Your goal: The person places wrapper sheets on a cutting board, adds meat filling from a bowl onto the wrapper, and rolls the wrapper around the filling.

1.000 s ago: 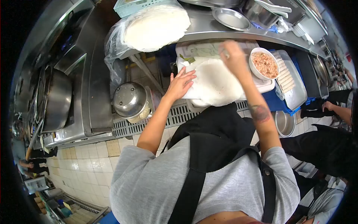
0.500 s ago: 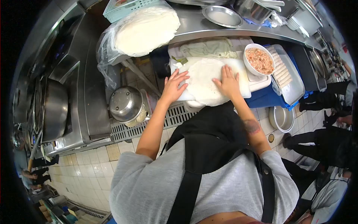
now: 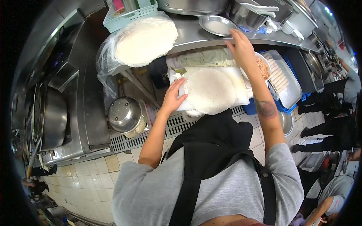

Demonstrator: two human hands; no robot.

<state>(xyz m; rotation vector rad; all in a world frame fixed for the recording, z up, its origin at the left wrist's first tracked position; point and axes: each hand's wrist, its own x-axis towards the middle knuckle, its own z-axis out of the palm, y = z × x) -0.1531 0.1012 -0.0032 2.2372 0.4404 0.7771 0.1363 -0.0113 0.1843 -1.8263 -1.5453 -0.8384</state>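
A round, thin white dough sheet (image 3: 210, 90) lies flat on a white cutting board (image 3: 241, 92) in front of me. My left hand (image 3: 173, 97) rests open at the board's left side, its fingers by the sheet's edge. Raised past the board, my right hand (image 3: 242, 47) is open and empty, with its fingertips near the rim of a shallow metal plate (image 3: 217, 26). Below that wrist, my forearm partly hides a white bowl (image 3: 268, 77) of pinkish chopped filling (image 3: 263, 67). A bit of green leaf (image 3: 180, 71) sits at the board's upper left corner.
A stack of pale round sheets (image 3: 145, 41) in a plastic bag sits on the steel counter (image 3: 192, 35) at upper left. Right of the bowl, a tray (image 3: 292, 94) holds several white rolls (image 3: 275, 71). A folded greenish cloth (image 3: 205, 57) lies behind the board. People stand at far right.
My right hand has lifted off the dough sheet and reached forward to the metal plate. My left hand stays at the board's left side. The view has shifted slightly.
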